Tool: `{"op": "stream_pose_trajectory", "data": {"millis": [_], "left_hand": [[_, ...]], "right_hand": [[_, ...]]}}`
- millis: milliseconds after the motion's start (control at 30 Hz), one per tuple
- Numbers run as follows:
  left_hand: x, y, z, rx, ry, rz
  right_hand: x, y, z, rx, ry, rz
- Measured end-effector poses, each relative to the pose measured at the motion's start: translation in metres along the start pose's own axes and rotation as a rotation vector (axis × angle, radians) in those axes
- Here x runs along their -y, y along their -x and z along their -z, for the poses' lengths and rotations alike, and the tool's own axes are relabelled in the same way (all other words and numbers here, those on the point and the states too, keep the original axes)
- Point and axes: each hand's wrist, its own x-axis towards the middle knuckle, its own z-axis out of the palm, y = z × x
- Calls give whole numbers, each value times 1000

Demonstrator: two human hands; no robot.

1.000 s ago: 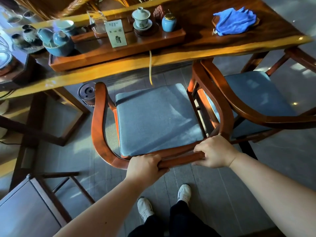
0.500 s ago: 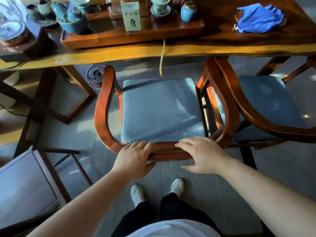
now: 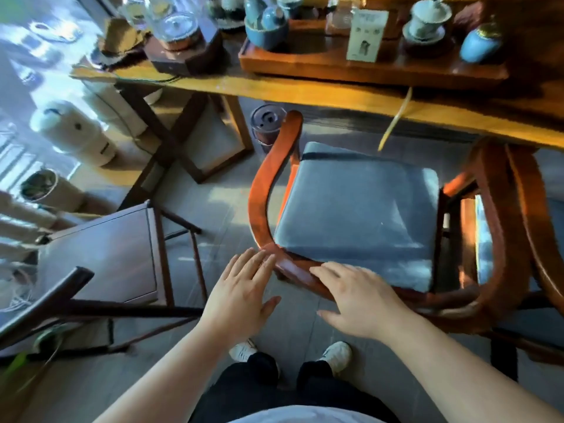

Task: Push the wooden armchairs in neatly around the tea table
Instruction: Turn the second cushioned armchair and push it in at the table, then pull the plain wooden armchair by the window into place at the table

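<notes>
My 2 white shoes (image 3: 334, 355) stand on the grey floor (image 3: 213, 215) below me. Above them my 2 hands are spread flat with fingers apart, gripping nothing: my left hand (image 3: 241, 296) hangs just beside the curved back rail, its fingertips at the rail's left bend, and my right hand (image 3: 358, 296) lies palm-down on the rail itself. That rail belongs to the nearer wooden armchair (image 3: 265, 190), whose grey seat cushion (image 3: 360, 215) has its front edge at the rim of the bench (image 3: 305, 90). A 2nd armchair (image 3: 518, 215) stands touching it on the right, its arm tips under the bench edge. To my left sits 1 dark stool (image 3: 103, 254), well clear of the chairs. A small round lidded bin (image 3: 267, 123) stands on the floor at the armchair's left arm tip. On the bench, 1 wooden tray (image 3: 366, 68) carries 1 white card (image 3: 367, 36), 1 lidded cup (image 3: 428, 16) on a saucer, 1 blue jar (image 3: 480, 44) and 1 blue bowl (image 3: 265, 33). The glassware farther left is too blurred to count.
</notes>
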Motion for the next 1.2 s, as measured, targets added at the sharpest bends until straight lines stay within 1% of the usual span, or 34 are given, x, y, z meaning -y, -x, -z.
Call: {"op": "stream_pose_trajectory", "data": {"millis": [133,267,467,667,767,933,1067,1200], "left_hand": [[35,15,17,-27,5,85],[79,37,34,-43,2,136],[166,90,58,-134,-14,256],[237,142,76,-205,13,457],[260,167,82,-241,19,550],[289,208,84,-220,51,702],[303,235,89,-134,28,780],[316,256,101,-62,-18,834]], "right_hand": [[32,-32,-2,-30,48,78],[68,-59,-5,-58,52,103],[139,-102,-21,-4,15,179],[208,-156,-32,49,30,290],[235,-180,-34,98,28,360],[268,-221,-39,148,30,493],[295,-259,-41,251,-20,636],[325,-284,-43,210,-30,737]]}}
